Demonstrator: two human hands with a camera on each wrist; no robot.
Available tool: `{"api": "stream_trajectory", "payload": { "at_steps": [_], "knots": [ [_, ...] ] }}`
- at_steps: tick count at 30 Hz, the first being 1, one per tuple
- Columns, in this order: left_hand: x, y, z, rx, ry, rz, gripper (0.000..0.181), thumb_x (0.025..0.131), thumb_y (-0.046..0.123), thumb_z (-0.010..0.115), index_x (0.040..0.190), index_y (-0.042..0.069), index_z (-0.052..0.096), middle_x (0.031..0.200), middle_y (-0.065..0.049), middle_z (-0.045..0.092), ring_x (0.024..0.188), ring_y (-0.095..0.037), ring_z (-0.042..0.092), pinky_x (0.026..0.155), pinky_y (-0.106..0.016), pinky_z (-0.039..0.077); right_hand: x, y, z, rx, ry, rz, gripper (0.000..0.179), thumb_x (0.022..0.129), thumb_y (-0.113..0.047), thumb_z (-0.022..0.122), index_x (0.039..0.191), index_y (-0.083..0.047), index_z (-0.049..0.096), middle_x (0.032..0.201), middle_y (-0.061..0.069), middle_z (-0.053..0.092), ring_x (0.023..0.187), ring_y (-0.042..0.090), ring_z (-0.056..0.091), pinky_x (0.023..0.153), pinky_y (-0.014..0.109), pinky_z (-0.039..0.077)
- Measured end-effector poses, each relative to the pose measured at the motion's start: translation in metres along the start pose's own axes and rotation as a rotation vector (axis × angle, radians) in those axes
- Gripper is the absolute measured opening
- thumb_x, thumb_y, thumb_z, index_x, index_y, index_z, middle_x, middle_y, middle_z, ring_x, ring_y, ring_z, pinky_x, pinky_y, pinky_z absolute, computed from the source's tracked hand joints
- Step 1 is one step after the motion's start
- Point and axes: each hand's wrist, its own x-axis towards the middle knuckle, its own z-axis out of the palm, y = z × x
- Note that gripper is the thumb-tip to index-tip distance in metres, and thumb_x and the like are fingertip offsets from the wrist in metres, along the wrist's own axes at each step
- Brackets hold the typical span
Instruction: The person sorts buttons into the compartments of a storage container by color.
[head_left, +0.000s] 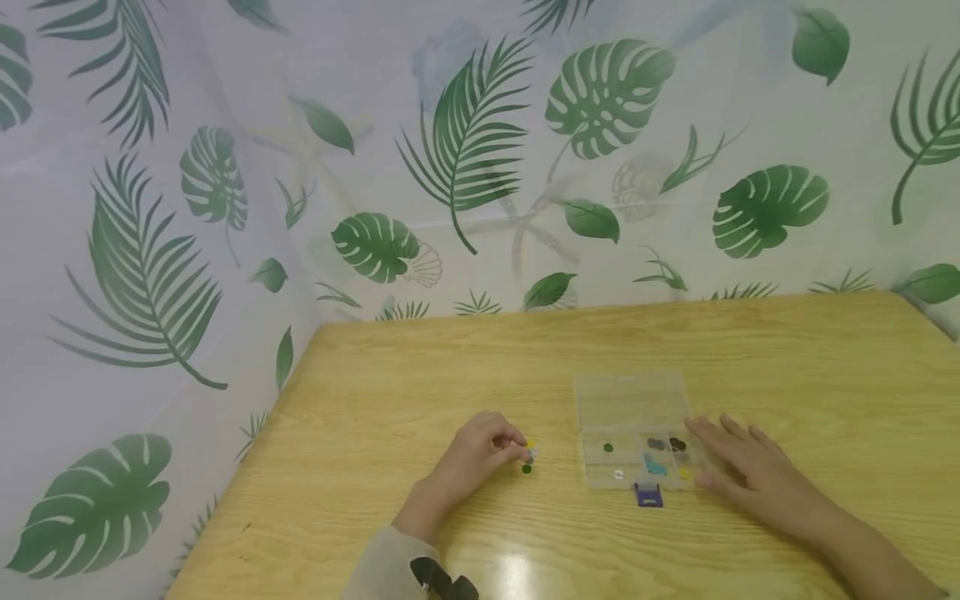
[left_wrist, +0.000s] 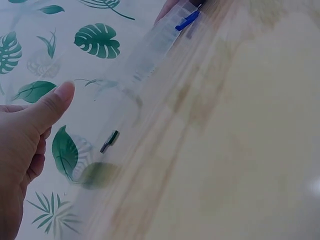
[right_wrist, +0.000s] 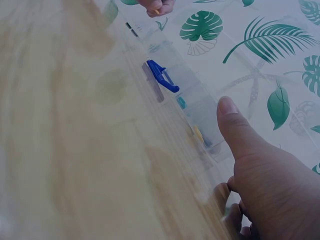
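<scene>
A clear plastic compartment box (head_left: 597, 481) lies with its lid (head_left: 630, 400) laid back. Small round button-like pieces sit in its compartments: a dark green button (head_left: 608, 447), a white button (head_left: 618, 474), several turquoise pieces (head_left: 655, 467) and a yellow button (head_left: 684, 472). Left of the box, my left hand (head_left: 480, 454) brings thumb and index together, and a small yellow button (right_wrist: 158, 11) shows at its fingertips. Just beneath them, a green button (head_left: 527, 469) lies on the table. My right hand (head_left: 757, 475) rests with spread fingers at the box's right side.
A dark blue clip-shaped piece (head_left: 649, 495) sits at the box's front edge. The wooden table (head_left: 420, 358) meets a leaf-print cloth (head_left: 480, 275) behind and on the left.
</scene>
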Motion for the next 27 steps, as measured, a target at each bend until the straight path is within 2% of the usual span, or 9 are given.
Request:
{"api": "stream_trajectory", "payload": {
  "at_steps": [9,19,25,27],
  "knots": [
    [0.019,0.016,0.019,0.012,-0.026,0.069,0.011,0.082,0.021,0.072,0.087,0.012,0.069,0.076,0.007,0.052,0.078,-0.007,0.046,0.071,-0.016,0.042,-0.004,0.000,0.001,-0.018,0.016,-0.013,0.063,0.092,-0.022,0.061,0.148,-0.016,0.033,0.142,0.023,0.041,0.130,0.057,0.025,0.115,0.045,-0.008],
    [0.047,0.037,0.050,0.037,-0.020,0.232,0.012,0.081,0.021,0.073,0.087,0.011,0.069,0.074,0.006,0.055,0.074,-0.003,0.044,0.073,-0.010,0.037,-0.003,0.000,0.001,0.000,0.010,-0.004,0.063,0.093,-0.022,0.059,0.149,-0.017,0.030,0.144,0.024,0.039,0.132,0.055,0.023,0.114,0.047,-0.008],
    [0.061,0.058,0.063,0.021,-0.044,0.283,0.012,0.083,0.020,0.072,0.089,0.010,0.070,0.076,0.003,0.057,0.073,-0.006,0.046,0.071,-0.006,0.034,-0.001,-0.001,0.000,0.001,0.004,0.000,0.063,0.093,-0.022,0.059,0.149,-0.018,0.030,0.144,0.023,0.040,0.131,0.056,0.023,0.113,0.052,-0.007],
    [0.066,0.062,0.068,0.028,-0.023,0.311,0.012,0.082,0.020,0.072,0.089,0.010,0.070,0.077,0.003,0.058,0.073,-0.006,0.047,0.071,-0.005,0.034,0.001,-0.001,0.000,0.004,0.000,0.003,0.063,0.093,-0.023,0.058,0.149,-0.018,0.030,0.144,0.023,0.039,0.131,0.057,0.022,0.113,0.053,-0.007]
  ]
}}
